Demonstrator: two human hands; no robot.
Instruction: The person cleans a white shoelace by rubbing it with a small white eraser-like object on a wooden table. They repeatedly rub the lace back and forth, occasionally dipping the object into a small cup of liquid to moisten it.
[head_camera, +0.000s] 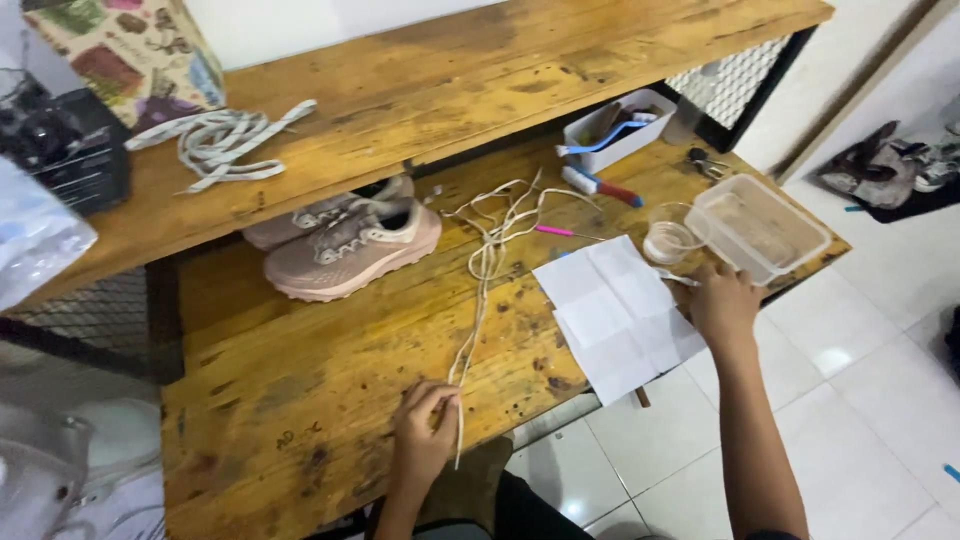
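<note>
**Q:** What are the hands up to?

**Me:** From my remote seat, the left hand (425, 432) has its fingers pinched shut on one end of a long, thin cream-white shoelace (483, 268). The lace runs away across the worn wooden workbench (300, 400) to a loose tangle near the pair of dusty-pink running shoes (345, 238). The right hand (722, 305) rests at the edge of a creased white paper sheet (618, 312), fingers curled down on something small and metallic. I can't tell if it's actually gripped.

**Q:** How does that lace handle?

**Me:** My guess is feather-light, totally limp and a bit snaggy. It won't hold any shape, so pinching near the tip like this looks right. Grab mid-length and the tangle just drags along.

**Q:** Anything else nearby?

**Me:** A small clear glass cup (668, 240) and a clear plastic tub (760, 228) sit just beyond the right hand, a red-and-white brush (603, 187) lies further back, and a flat grey-white lace bundle (220, 140) is on the upper shelf.
</note>
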